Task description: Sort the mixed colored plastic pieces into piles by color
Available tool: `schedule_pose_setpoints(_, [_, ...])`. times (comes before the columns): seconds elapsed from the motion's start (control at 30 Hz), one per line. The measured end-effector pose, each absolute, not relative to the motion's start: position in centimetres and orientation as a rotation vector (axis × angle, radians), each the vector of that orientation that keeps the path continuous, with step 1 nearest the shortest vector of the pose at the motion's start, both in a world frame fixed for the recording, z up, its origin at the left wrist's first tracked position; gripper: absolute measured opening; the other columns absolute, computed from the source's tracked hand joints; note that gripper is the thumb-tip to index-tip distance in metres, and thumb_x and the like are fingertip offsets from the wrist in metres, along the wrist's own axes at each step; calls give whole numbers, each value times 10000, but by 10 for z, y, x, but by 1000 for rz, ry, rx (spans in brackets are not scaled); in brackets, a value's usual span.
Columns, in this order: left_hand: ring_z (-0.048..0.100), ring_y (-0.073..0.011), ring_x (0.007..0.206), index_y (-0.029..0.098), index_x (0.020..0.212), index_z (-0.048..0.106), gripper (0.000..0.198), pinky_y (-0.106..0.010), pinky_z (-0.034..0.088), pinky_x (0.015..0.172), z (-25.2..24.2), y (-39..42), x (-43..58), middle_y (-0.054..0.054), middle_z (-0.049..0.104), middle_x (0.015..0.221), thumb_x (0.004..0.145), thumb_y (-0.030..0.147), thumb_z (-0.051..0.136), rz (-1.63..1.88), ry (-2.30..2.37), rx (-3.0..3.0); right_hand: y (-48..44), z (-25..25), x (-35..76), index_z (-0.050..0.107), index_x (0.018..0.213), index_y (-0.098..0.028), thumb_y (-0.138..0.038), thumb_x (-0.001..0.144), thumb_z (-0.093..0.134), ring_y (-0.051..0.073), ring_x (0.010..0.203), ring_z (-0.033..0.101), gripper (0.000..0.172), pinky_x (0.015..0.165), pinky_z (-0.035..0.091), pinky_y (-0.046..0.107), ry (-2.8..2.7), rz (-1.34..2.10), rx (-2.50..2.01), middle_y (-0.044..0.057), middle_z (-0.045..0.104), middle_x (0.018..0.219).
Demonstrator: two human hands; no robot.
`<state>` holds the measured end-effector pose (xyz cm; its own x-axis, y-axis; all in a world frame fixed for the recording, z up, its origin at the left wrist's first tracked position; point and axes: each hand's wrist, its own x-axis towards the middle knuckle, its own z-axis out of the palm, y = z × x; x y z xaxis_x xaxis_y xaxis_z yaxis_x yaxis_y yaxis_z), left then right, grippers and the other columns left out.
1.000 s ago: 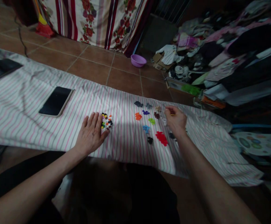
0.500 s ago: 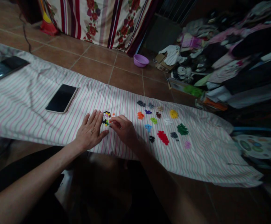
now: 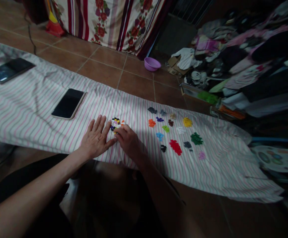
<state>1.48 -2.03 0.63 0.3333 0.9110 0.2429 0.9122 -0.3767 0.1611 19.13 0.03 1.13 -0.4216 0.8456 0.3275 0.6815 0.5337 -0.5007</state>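
Apparently light, stiff and easily scattered, the mixed-colour pieces (image 3: pixel 115 121) are clustered on striped cloth (image 3: pixel 131 105), best pinched by their edges. Left hand (image 3: pixel 95 138) is laid flat alongside, fingers extended, nothing seen gripped; right hand (image 3: pixel 129 141) is curled over the near edge, pinch indistinct.

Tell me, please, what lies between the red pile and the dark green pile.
In the head view, a small dark grey pile lies between the red pile and the dark green pile.
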Motion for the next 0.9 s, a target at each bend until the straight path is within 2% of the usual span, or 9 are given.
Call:
schedule_pose_setpoints(0.2, [197,-361,1456,106,1450,368,682,-538,185,1161,8,-20,16,-221,304,1539,932,546,423,-411,-1775,-2567,-1,14,194,648,936,-237,-219,933,497,204,957,601,152,894,503,352,-2187,442,-1151,55,631,938])
schedule_pose_setpoints(0.3, [203,-356,1456,121,1451,366,674,-540,183,1161,8,-20,16,-205,315,1539,932,549,419,-442,-1759,-2560,-1,16,196,633,935,-222,-247,926,503,191,893,622,132,840,517,338,-2046,489,-1193,55,651,924])
schedule_pose_setpoints(0.5, [218,-348,1453,75,1461,323,730,-531,187,1156,5,-16,19,-236,337,1518,934,576,385,-467,-1758,-2524,1,18,206,625,926,-221,-294,888,523,166,768,646,130,696,533,289,-1797,527,-1314,40,683,898])
schedule_pose_setpoints(0.67, [225,-338,1453,50,1466,307,761,-536,161,1162,4,-11,23,-244,315,1526,937,594,368,-468,-1717,-2535,4,16,218,643,906,-218,-301,854,522,169,733,640,155,665,533,292,-1736,532,-1371,46,684,880])
schedule_pose_setpoints(0.9, [241,-334,1448,47,1457,324,764,-533,165,1163,8,-4,34,-237,340,1517,933,601,367,-474,-1723,-2535,4,19,226,663,911,-217,-302,856,520,171,761,643,175,700,543,299,-1688,537,-1389,50,677,867])
